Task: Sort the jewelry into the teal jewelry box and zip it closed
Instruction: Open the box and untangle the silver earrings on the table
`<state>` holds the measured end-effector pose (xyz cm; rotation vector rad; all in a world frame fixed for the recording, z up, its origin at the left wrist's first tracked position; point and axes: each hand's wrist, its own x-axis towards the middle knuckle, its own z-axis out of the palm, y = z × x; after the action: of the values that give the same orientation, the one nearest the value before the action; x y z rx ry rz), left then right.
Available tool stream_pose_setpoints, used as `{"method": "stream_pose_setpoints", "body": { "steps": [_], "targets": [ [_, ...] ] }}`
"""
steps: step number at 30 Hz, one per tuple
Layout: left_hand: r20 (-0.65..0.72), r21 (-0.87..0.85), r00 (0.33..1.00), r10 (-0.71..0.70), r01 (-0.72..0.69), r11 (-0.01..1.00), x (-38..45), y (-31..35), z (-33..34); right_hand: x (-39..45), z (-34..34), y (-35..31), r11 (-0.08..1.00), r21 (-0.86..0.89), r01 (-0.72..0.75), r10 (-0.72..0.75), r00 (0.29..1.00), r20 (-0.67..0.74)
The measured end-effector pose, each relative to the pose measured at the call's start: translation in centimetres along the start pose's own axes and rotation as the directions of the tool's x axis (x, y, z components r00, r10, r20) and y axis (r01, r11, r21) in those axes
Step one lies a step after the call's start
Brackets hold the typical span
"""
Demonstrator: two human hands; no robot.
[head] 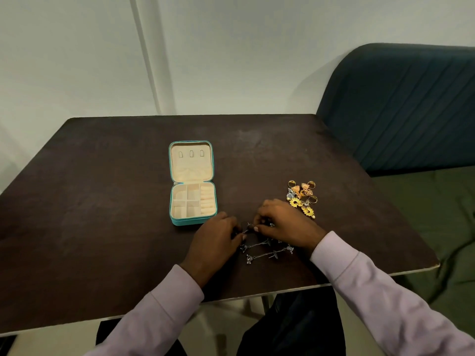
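Teal jewelry box [192, 222] lying open on the dark table [102, 201], lid flat behind the tray, cream compartments bare so far

Just right of the box's near corner: left hand [216, 240] and right hand [280, 224] curled together over a silver chain piece [267, 250], fingertips of both pinching small dark bits at its upper end (exact links hidden under the fingers), two strands with charms trailing loose on the table nearer the body

Further right of the box, well apart from it: heap of gold earrings [302, 199], untouched

Probably light, limp and prone to tangling, that chain; better lifted by one end or gathered into the palm than dragged, charms likely to snag. Earrings stiffer, small, slippery; best pinched singly by the hook or dome
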<state>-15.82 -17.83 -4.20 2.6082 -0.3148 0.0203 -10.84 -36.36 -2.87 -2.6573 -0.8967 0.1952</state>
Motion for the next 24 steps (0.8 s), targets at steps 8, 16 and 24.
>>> {"method": "stream_pose_setpoints", "body": {
  "steps": [8, 16, 24],
  "targets": [
    [0.001, -0.012, 1.0, -0.007, 0.007, 1.0, 0.0, -0.1, 0.0, -1.5, -1.0, 1.5, 1.0, 0.025, -0.019, 0.019, 1.0, -0.013],
    [0.018, -0.011, 1.0, -0.011, 0.012, 1.0, 0.0, -0.1, -0.1, -1.9, -1.0, 2.1, 0.999, 0.011, -0.047, 0.048, 0.999, -0.018],
    [0.008, -0.012, 1.0, -0.021, 0.021, 1.0, -0.1, -0.1, -0.2, -1.8, -1.0, 2.1, 0.999, 0.004, -0.05, 0.05, 0.999, -0.009]
  ]
}}
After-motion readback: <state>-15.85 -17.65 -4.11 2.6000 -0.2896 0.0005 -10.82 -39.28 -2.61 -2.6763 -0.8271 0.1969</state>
